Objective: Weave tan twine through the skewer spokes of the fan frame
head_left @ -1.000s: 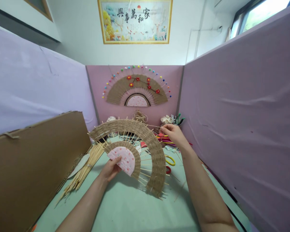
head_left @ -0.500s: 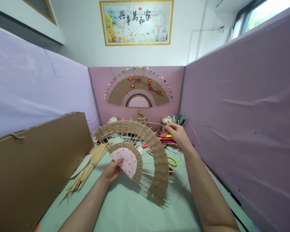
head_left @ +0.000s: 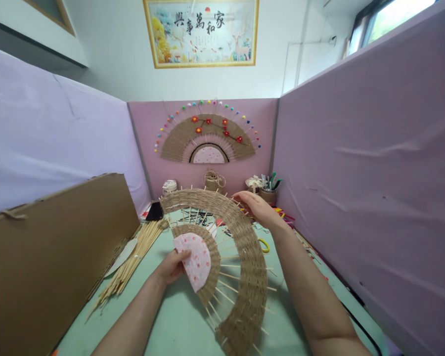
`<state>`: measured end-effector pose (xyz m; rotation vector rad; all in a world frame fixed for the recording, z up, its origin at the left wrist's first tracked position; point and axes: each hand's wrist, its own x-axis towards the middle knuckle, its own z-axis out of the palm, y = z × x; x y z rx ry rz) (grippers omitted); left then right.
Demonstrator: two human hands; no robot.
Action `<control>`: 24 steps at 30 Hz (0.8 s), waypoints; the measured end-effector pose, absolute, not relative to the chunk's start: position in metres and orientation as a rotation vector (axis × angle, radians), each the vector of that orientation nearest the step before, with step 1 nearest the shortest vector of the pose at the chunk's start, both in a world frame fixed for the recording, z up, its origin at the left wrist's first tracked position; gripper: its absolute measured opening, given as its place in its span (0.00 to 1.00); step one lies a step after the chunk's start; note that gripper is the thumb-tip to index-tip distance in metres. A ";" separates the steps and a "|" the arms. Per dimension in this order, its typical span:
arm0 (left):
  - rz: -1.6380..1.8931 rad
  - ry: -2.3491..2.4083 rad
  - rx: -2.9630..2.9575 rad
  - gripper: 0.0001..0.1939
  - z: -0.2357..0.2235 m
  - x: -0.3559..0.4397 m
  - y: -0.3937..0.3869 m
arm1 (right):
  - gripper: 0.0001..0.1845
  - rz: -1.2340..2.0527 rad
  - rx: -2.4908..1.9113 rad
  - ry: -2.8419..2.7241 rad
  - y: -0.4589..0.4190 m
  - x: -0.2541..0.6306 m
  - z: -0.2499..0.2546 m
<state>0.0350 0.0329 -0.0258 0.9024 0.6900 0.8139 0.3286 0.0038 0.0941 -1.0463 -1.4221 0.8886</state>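
A half-round fan [head_left: 250, 257], woven of brown twine over thin wooden sticks, is tilted above the table. My left hand [head_left: 171, 265] grips it at the pink patterned half-circle [head_left: 197, 262] in its middle, thumb on top and fingers behind. At the fan's upper right rim is my right hand [head_left: 255, 205], fingers pinched together beside the protruding stick tips. In the earlier picture these fingers hold a strand of twine; now the strand is mostly hidden by the hand and rim.
Behind the fan stand a twine ball [head_left: 214, 181], a white roll [head_left: 169, 186] and a pot of pens [head_left: 270, 190]. Sticks [head_left: 133, 264] and a cardboard sheet [head_left: 63, 252] lie left, yellow-handled scissors [head_left: 264, 245] right. A finished fan [head_left: 207, 133] hangs on the pink panel.
My right hand has come left and in to the fan's rim, from where it held the twine stretched out. The fan has turned clockwise, its right end now lower.
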 end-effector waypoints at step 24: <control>0.774 0.687 0.943 0.16 -0.028 0.037 0.033 | 0.15 0.557 -1.256 -1.460 -0.005 0.326 0.103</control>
